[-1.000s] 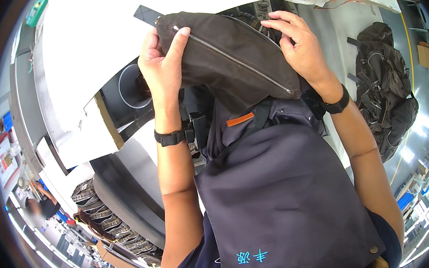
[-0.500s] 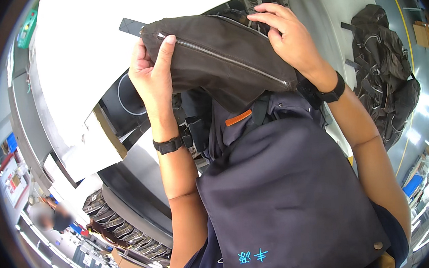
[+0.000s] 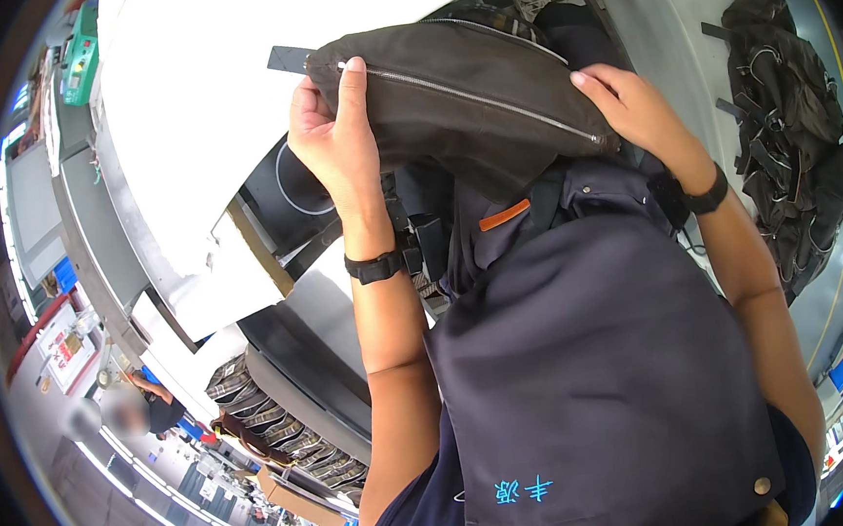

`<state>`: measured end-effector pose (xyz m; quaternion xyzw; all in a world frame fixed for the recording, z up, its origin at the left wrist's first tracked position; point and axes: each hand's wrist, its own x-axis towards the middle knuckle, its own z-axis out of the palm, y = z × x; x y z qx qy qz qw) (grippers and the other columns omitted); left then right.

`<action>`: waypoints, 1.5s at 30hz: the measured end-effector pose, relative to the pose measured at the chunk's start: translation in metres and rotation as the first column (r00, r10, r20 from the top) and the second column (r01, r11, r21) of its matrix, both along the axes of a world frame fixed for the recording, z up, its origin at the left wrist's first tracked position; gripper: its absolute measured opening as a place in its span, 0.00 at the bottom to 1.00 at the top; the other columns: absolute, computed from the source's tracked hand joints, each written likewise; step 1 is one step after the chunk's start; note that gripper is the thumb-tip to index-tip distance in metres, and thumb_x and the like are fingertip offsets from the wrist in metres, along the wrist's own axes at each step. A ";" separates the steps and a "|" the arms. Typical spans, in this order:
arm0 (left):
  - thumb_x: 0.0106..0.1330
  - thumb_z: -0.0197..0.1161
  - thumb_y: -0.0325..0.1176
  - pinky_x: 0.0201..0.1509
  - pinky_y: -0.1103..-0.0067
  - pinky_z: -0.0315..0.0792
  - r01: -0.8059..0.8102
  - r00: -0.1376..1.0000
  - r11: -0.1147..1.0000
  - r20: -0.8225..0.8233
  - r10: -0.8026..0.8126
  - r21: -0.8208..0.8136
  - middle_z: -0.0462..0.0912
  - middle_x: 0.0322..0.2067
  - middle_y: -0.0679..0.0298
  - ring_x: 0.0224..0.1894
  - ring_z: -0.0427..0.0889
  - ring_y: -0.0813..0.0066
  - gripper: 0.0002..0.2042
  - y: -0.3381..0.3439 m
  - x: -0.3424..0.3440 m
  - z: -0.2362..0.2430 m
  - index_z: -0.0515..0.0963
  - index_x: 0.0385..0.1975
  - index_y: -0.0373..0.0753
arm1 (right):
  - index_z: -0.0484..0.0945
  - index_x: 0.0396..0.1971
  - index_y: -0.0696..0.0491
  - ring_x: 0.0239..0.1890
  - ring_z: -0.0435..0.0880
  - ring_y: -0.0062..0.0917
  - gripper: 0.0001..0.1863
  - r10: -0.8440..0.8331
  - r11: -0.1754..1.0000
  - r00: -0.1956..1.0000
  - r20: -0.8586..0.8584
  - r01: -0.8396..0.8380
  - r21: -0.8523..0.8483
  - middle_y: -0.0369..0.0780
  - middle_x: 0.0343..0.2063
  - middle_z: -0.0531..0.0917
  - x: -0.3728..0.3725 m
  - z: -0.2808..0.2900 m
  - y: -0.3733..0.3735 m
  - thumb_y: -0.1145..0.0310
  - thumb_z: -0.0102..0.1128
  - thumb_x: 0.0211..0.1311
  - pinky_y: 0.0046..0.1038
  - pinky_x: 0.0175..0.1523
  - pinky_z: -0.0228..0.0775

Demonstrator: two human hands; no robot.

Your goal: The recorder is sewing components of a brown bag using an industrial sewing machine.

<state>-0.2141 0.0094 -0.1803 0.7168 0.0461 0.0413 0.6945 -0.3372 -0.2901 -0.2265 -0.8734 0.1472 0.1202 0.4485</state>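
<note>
A dark brown fabric bag (image 3: pixel 489 112) with a long silver zipper across its face is held up over the edge of the white work surface. My left hand (image 3: pixel 339 137) pinches its left end, thumb on top at the zipper's end and fingers behind. A dark flat tab (image 3: pixel 290 59) sticks out past that end. At the bag's right end, my right hand (image 3: pixel 641 121) grips the upper edge; its fingers are partly hidden. A second zipper edge (image 3: pixel 508 37) runs along the top. The lower part of the bag hangs in folds against my dark apron (image 3: pixel 595 368).
The white work surface (image 3: pixel 204 92) spreads beyond and left of the bag. Several dark bags (image 3: pixel 789 130) lie piled at the right. A row of plaid-lined pieces (image 3: pixel 276 420) stands lower left, and a person (image 3: pixel 163 410) is farther off.
My right hand has come down from its raised, spread position onto the bag's right end. The left hand keeps its hold. The whole view has shifted slightly.
</note>
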 end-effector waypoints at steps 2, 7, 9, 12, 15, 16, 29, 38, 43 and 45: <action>0.73 0.71 0.28 0.48 0.85 0.77 -0.027 0.999 1.000 0.024 0.027 0.010 0.90 0.39 0.62 0.40 0.85 0.83 0.09 -0.004 -0.001 -0.001 0.84 0.46 0.28 | 0.85 0.46 0.60 0.36 0.87 0.36 0.28 0.013 1.000 0.990 -0.138 -0.012 0.007 0.45 0.27 0.84 -0.009 0.004 -0.003 0.46 0.56 0.79 0.34 0.50 0.78; 0.78 0.66 0.35 0.37 0.88 0.68 -0.073 0.997 0.993 0.028 0.071 0.088 0.83 0.29 0.74 0.31 0.72 0.90 0.13 -0.001 0.000 -0.004 0.84 0.35 0.31 | 0.84 0.35 0.61 0.21 0.80 0.20 0.33 -0.032 0.912 0.912 -0.409 0.193 0.361 0.37 0.21 0.80 -0.028 0.015 -0.002 0.40 0.55 0.78 0.26 0.33 0.77; 0.82 0.60 0.40 0.32 0.86 0.58 -0.098 0.995 0.979 0.022 0.095 0.177 0.72 0.23 0.81 0.28 0.63 0.91 0.19 0.005 0.004 -0.004 0.83 0.28 0.35 | 0.84 0.34 0.60 0.18 0.78 0.15 0.33 -0.029 0.868 0.887 -0.461 0.251 0.428 0.36 0.22 0.82 -0.030 0.016 -0.001 0.39 0.56 0.78 0.20 0.25 0.72; 0.82 0.59 0.39 0.34 0.87 0.63 -0.118 0.993 0.973 0.054 0.109 0.198 0.76 0.27 0.77 0.30 0.67 0.90 0.16 0.009 -0.001 0.000 0.85 0.35 0.34 | 0.85 0.36 0.60 0.19 0.78 0.16 0.31 -0.019 0.797 0.889 -0.457 0.290 0.530 0.37 0.23 0.83 -0.031 0.013 0.000 0.41 0.56 0.79 0.20 0.24 0.72; 0.80 0.62 0.34 0.37 0.85 0.68 -0.212 0.967 0.903 0.211 0.140 0.374 0.81 0.31 0.72 0.31 0.73 0.86 0.10 0.005 -0.017 0.018 0.85 0.41 0.34 | 0.86 0.38 0.60 0.19 0.79 0.16 0.29 0.023 0.758 0.908 -0.418 0.256 0.599 0.38 0.24 0.85 -0.031 0.009 0.002 0.44 0.56 0.80 0.20 0.25 0.72; 0.78 0.64 0.32 0.38 0.85 0.70 -0.256 0.939 0.850 0.327 0.105 0.461 0.83 0.33 0.70 0.32 0.75 0.85 0.08 0.001 -0.022 0.027 0.85 0.42 0.33 | 0.86 0.39 0.60 0.19 0.79 0.16 0.29 0.037 0.734 0.905 -0.423 0.263 0.627 0.39 0.25 0.86 -0.030 0.007 0.003 0.45 0.55 0.80 0.20 0.25 0.72; 0.58 0.64 0.30 0.40 0.70 0.78 0.412 0.222 0.227 0.144 -0.964 0.882 0.81 0.37 0.60 0.36 0.82 0.64 0.09 -0.088 -0.092 0.017 0.79 0.37 0.36 | 0.85 0.32 0.60 0.18 0.82 0.23 0.30 0.091 0.666 0.904 -0.417 0.256 0.701 0.42 0.24 0.87 -0.039 0.030 0.000 0.49 0.48 0.84 0.25 0.25 0.75; 0.64 0.67 0.37 0.33 0.78 0.75 0.156 0.083 0.202 0.191 -0.978 0.967 0.79 0.24 0.65 0.30 0.80 0.73 0.11 -0.095 -0.092 0.010 0.82 0.27 0.35 | 0.80 0.25 0.56 0.18 0.82 0.24 0.28 0.027 0.668 0.905 -0.424 0.299 0.682 0.38 0.19 0.81 -0.043 0.021 -0.005 0.52 0.49 0.85 0.26 0.22 0.73; 0.63 0.67 0.38 0.33 0.77 0.73 0.151 0.102 0.217 0.204 -0.974 0.964 0.78 0.24 0.66 0.29 0.80 0.72 0.11 -0.096 -0.093 0.006 0.81 0.26 0.37 | 0.80 0.24 0.52 0.19 0.70 0.11 0.27 0.014 0.631 0.902 -0.431 0.326 0.704 0.30 0.18 0.77 -0.045 0.014 -0.006 0.51 0.52 0.84 0.22 0.23 0.65; 0.63 0.67 0.38 0.33 0.77 0.73 0.159 0.110 0.247 0.232 -0.967 0.956 0.77 0.24 0.66 0.29 0.80 0.72 0.10 -0.095 -0.092 0.006 0.80 0.25 0.38 | 0.80 0.24 0.52 0.19 0.70 0.11 0.26 0.007 0.641 0.903 -0.429 0.325 0.695 0.30 0.18 0.77 -0.045 0.013 -0.006 0.51 0.52 0.84 0.21 0.23 0.63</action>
